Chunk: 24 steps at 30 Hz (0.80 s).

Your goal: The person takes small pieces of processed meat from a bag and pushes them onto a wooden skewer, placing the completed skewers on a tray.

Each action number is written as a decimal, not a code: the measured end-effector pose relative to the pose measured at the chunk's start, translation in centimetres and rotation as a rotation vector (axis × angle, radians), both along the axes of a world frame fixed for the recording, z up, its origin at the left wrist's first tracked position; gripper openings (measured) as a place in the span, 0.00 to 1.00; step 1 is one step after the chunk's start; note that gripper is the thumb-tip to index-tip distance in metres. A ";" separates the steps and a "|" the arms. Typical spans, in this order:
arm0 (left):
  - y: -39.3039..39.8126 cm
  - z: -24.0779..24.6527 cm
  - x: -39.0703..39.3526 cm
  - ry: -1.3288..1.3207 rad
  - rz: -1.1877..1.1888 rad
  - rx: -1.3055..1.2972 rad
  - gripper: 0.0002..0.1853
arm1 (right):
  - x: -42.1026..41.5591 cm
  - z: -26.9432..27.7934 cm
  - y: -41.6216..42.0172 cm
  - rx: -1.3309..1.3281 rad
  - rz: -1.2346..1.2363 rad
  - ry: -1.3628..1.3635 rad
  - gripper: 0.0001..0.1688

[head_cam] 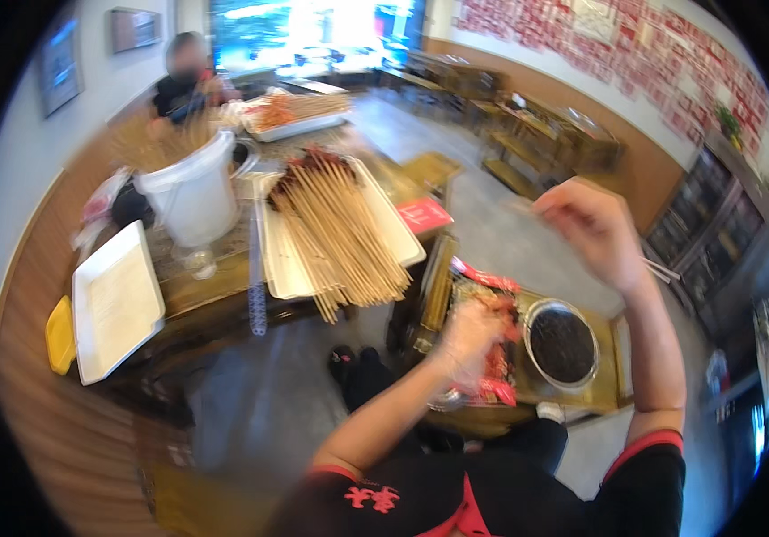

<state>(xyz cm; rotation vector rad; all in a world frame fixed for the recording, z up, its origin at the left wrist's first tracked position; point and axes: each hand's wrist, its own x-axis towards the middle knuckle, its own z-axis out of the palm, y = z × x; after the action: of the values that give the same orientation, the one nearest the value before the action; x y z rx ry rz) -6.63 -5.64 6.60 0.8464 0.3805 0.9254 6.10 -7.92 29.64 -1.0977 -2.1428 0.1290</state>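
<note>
My left hand (pixel 471 332), in what looks like a thin clear plastic glove, is low over an opened red plastic package (pixel 497 391). Its fingers curl at reddish pieces; blur hides whether it grips one. Raised to the right of the package, my right hand (pixel 592 231) has its fingers drawn together, with a faint thin streak by the fingertips. Whether it holds a stick cannot be told. A round bowl (pixel 594 362) of dark contents stands right of the package, on a low wooden stool or table (pixel 538 396).
Loaded bamboo skewers (pixel 344 235) lie across a white tray (pixel 413 250) on the table. A white bucket (pixel 190 194) of sticks and an emptier white tray (pixel 119 302) stand left. A person (pixel 183 87) sits behind another skewer tray (pixel 304 127). A red card (pixel 424 213) lies near the table edge.
</note>
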 end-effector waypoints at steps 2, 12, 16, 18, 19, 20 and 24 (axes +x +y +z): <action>-0.7 1.7 0.0 0.037 0.005 0.034 0.14 | 4.5 -4.8 -2.1 -0.065 -0.001 -0.044 0.08; -3.7 3.7 5.2 0.235 -0.124 0.085 0.15 | 13.1 -12.9 -8.1 -0.003 -0.055 -0.107 0.09; -4.9 4.4 6.1 0.213 -0.110 0.026 0.14 | 14.2 -14.6 -8.2 0.053 -0.067 -0.021 0.08; -5.1 4.3 6.2 0.205 -0.092 0.032 0.13 | 14.4 -14.8 -8.3 0.087 -0.079 0.007 0.08; -5.2 4.2 6.2 0.201 -0.083 0.033 0.13 | 14.5 -15.1 -8.3 0.073 -0.060 0.015 0.08; -5.0 3.9 6.1 0.225 -0.061 0.041 0.12 | 14.5 -15.5 -8.2 0.058 -0.042 0.024 0.08; -4.9 3.2 6.0 0.195 -0.021 0.081 0.10 | 14.1 -16.1 -8.7 0.003 -0.021 0.051 0.09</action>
<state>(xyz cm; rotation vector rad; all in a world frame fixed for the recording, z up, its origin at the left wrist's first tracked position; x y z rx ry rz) -0.67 -10.59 9.77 1.0172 0.5037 0.8460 20.16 -16.59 13.58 -1.1031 -2.0852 0.1420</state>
